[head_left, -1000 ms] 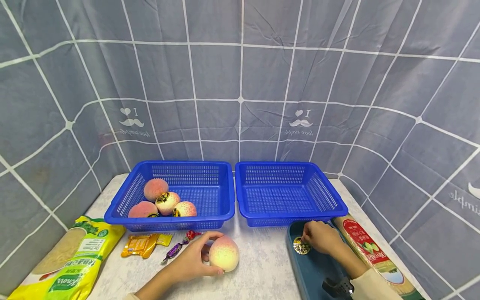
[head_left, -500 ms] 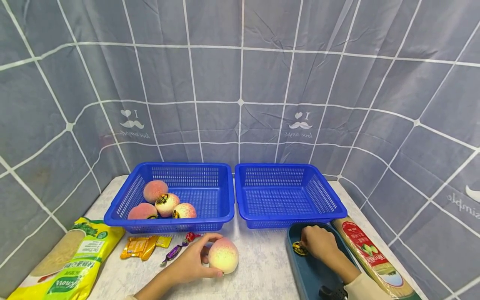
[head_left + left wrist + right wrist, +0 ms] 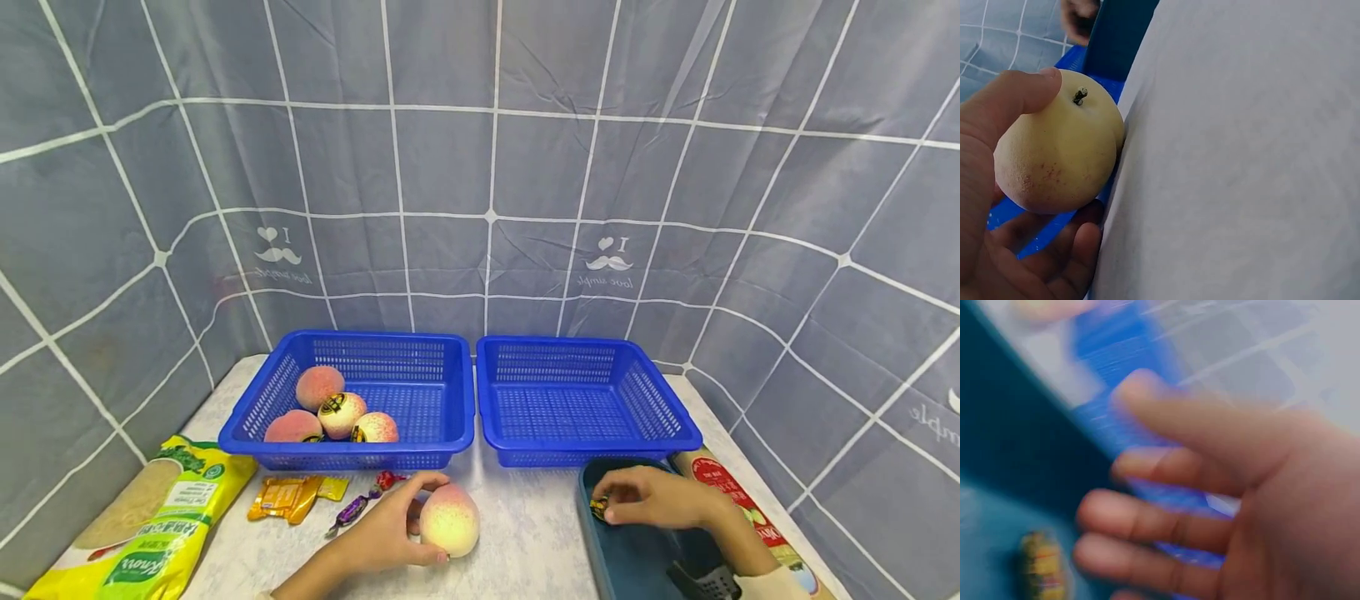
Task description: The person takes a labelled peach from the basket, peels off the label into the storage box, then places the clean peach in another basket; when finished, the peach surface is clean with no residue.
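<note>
My left hand grips a pale yellow peach with a pink blush low at the table; thumb and fingers lie round its side. In the left wrist view the thumb presses near the stem of this peach. At the right, my right hand is over a teal tray. A black-and-gold sticker is in the tray by its fingertips. The blurred right wrist view shows that hand's fingers loosely extended, apart from the small gold-and-black sticker on the tray floor.
Several peaches sit in the left blue basket; some bear black-and-gold stickers. A second blue basket stands beside it. Orange packets, a purple-wrapped candy and a yellow Knorr bag lie left. A red-labelled package lies right.
The right hand has turned and loosened its fingers from the sticker, which stays in the tray. The left hand still holds the peach in place. The head view has shifted slightly.
</note>
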The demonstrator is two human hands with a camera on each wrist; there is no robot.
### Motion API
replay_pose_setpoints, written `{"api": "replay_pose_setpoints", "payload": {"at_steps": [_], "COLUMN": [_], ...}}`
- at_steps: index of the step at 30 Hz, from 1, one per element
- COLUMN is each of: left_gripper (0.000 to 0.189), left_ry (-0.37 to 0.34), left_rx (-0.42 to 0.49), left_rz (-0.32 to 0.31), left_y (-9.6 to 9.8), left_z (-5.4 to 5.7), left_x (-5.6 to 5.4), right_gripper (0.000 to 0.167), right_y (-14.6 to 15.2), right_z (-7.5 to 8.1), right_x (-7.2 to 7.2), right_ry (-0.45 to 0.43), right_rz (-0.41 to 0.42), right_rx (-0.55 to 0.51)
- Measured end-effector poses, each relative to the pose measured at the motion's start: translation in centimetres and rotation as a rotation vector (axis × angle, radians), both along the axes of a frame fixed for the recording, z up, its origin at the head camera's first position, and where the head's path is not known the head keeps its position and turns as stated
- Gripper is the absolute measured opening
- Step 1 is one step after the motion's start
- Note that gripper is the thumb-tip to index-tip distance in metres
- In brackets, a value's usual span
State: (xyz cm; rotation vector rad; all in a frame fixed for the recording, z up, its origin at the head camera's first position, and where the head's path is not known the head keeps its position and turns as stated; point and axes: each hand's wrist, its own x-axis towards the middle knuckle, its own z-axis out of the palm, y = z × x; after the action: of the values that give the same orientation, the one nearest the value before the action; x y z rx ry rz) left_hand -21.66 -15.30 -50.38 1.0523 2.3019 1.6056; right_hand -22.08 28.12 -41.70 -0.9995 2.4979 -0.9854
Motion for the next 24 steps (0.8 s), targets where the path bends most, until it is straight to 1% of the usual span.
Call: {"api": "replay_pose_setpoints", "payload": {"at_steps": [1, 2, 3, 4, 5, 6, 7, 8, 10, 12, 14, 16, 19, 21, 24], "left_gripper": [0.082, 0.082, 0.082, 0.082, 0.081, 0.079, 0.079, 0.079, 0.079, 0.08, 0.082, 0.084, 0.085, 0.084, 0.081], "left_ry": [0.012, 0.031, 0.041, 0.052, 0.06, 0.068, 0.071, 0.089, 0.127, 0.185, 0.247, 0.272, 0.3, 0.294, 0.26], "left_rx": [-0.004, -0.008, -0.008, -0.011, -0.011, -0.009, -0.001, 0.012, 0.033, 0.046, 0.053, 0.051, 0.055, 0.049, 0.02], "left_rz": [-0.005, -0.006, -0.007, -0.003, 0.0, 0.004, 0.005, 0.002, -0.001, 0.001, 0.016, 0.035, 0.04, 0.033, 0.019], "left_y": [0.1, 0.1, 0.2, 0.2, 0.2, 0.2, 0.3, 0.3, 0.4, 0.6, 1.0, 1.6, 3.2, 4.8, 7.3], "left_z": [0.1, 0.2, 0.3, 0.5, 0.8, 1.2, 1.8, 2.5, 4.3, 6.5, 8.8, 11.0, 13.5, 14.6, 15.3], "left_x": [0.1, 0.2, 0.4, 0.5, 0.7, 0.8, 0.9, 0.8, 0.5, -0.2, -1.3, -2.8, -5.7, -7.9, -11.1], "right_gripper": [0.022, 0.025, 0.028, 0.03, 0.033, 0.037, 0.041, 0.045, 0.056, 0.063, 0.065, 0.064, 0.061, 0.06, 0.06], "right_y": [0.6, 1.3, 1.9, 2.6, 3.3, 4.0, 4.7, 5.5, 6.9, 8.0, 8.7, 9.1, 9.6, 10.1, 10.7], "right_z": [0.8, 1.5, 2.2, 2.8, 3.3, 3.6, 3.8, 3.9, 3.8, 3.4, 2.8, 2.2, 1.4, 1.0, 0.2], "right_x": [0.1, 0.1, 0.0, -0.1, -0.3, -0.6, -1.0, -1.4, -2.2, -3.0, -3.7, -4.2, -4.5, -4.4, -4.0], "right_ry": [-0.034, -0.009, 0.057, 0.14, 0.223, 0.32, 0.391, 0.426, 0.438, 0.387, 0.31, 0.28, 0.259, 0.239, 0.203], "right_rz": [0.029, 0.019, -0.019, -0.068, -0.139, -0.205, -0.253, -0.299, -0.345, -0.367, -0.391, -0.407, -0.423, -0.441, -0.458], "right_rx": [-0.077, -0.142, -0.187, -0.212, -0.207, -0.18, -0.154, -0.121, -0.053, -0.015, -0.013, -0.013, -0.016, -0.012, -0.01]}}
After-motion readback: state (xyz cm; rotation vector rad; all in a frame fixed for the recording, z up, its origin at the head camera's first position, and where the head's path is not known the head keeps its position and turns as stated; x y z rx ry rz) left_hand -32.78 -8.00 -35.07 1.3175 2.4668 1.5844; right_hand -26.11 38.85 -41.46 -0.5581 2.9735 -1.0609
